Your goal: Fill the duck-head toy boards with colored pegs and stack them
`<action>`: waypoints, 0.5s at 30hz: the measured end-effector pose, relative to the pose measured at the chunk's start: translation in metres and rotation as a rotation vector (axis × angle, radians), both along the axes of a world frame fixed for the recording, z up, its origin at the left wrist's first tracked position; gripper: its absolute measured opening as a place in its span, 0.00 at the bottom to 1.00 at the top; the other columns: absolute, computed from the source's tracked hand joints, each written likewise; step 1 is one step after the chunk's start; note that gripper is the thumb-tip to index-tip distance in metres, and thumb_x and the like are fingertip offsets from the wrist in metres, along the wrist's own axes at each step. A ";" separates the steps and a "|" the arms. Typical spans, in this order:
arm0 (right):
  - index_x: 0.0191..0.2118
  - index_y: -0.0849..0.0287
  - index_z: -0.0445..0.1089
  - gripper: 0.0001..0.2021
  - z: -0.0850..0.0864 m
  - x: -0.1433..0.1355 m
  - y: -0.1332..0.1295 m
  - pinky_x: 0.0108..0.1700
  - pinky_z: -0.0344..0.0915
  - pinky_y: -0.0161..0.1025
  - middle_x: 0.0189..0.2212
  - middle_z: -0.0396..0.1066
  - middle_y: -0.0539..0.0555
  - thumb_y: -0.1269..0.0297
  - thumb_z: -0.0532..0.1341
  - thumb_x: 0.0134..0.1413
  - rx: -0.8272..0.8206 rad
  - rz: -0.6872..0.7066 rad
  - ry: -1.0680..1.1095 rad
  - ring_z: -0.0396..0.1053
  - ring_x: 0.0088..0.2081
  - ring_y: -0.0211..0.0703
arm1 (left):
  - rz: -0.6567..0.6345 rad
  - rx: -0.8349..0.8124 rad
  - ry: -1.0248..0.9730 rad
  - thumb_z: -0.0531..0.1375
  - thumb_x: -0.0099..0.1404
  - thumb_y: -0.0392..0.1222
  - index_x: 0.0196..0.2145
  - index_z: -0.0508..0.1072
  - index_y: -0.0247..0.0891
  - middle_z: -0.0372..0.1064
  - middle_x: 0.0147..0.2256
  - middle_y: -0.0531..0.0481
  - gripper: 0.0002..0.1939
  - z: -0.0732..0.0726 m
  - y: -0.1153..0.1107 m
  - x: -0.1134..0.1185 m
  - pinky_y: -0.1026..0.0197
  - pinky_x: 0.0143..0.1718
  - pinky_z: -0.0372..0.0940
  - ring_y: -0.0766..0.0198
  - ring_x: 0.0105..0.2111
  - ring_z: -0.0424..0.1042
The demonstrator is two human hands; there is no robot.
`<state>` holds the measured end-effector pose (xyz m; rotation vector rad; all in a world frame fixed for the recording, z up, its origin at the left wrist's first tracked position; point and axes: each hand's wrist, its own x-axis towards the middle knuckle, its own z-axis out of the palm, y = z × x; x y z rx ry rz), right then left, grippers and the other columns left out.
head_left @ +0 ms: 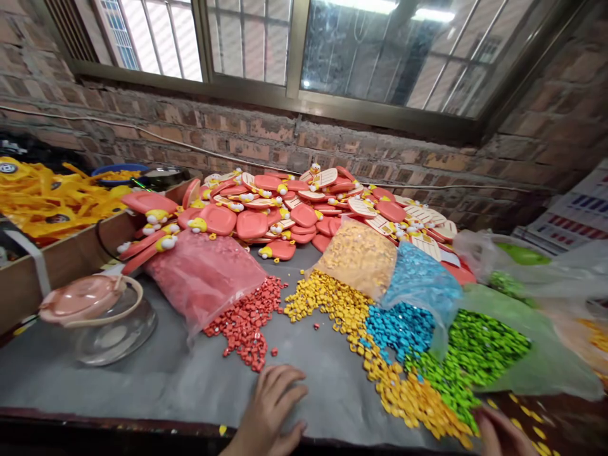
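My left hand [275, 405] is low in the middle, above the grey mat [327, 380], with its fingers apart and slightly bent and nothing in them. Just beyond its fingertips lie small red plastic pieces [247, 316], spilling from a clear bag [209, 272]. My right hand [506, 434] is at the lower right edge, partly cut off, its fingertips beside the green pieces [489, 345] and the tip of the orange-yellow pieces [413, 399]. Whether it pinches a piece is hidden. Blue pieces [399, 329] and yellow pieces [327, 297] lie further in, before their bags.
Red paddle-shaped toys with yellow bird heads [251, 225] are heaped against the brick wall [256, 130]. A lidded glass pot [114, 335] stands at left. Beyond it, a cardboard box [28, 272] borders yellow plastic parts [57, 196]. Plastic bags [560, 266] crowd the right.
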<state>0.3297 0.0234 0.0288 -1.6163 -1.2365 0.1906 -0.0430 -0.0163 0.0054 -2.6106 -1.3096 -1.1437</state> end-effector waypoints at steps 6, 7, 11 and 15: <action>0.44 0.56 0.71 0.13 0.079 -0.145 0.169 0.52 0.64 0.50 0.44 0.71 0.61 0.59 0.52 0.62 0.087 0.706 -0.505 0.68 0.47 0.53 | 0.299 0.186 0.168 0.57 0.60 0.38 0.49 0.71 0.41 0.70 0.51 0.44 0.17 -0.011 0.000 -0.021 0.52 0.54 0.57 0.55 0.53 0.65; 0.47 0.57 0.71 0.13 0.085 -0.175 0.201 0.53 0.63 0.49 0.46 0.70 0.61 0.62 0.53 0.62 0.041 0.775 -0.609 0.66 0.50 0.53 | 0.320 0.215 0.160 0.57 0.61 0.39 0.47 0.72 0.41 0.71 0.51 0.44 0.16 -0.014 0.001 -0.019 0.52 0.54 0.56 0.55 0.52 0.66; 0.59 0.58 0.63 0.22 0.079 -0.269 0.300 0.55 0.59 0.47 0.55 0.62 0.63 0.68 0.57 0.58 -0.229 0.708 -1.128 0.59 0.56 0.55 | 0.454 0.370 -0.026 0.53 0.65 0.44 0.39 0.74 0.40 0.76 0.42 0.43 0.11 -0.031 0.009 -0.005 0.51 0.56 0.54 0.57 0.46 0.70; 0.59 0.60 0.63 0.21 0.051 -0.309 0.348 0.57 0.54 0.57 0.60 0.56 0.69 0.72 0.49 0.62 -0.239 0.622 -1.213 0.52 0.60 0.61 | 0.575 0.444 -0.102 0.50 0.67 0.42 0.35 0.74 0.43 0.77 0.36 0.46 0.13 -0.049 0.016 0.002 0.52 0.55 0.55 0.60 0.40 0.73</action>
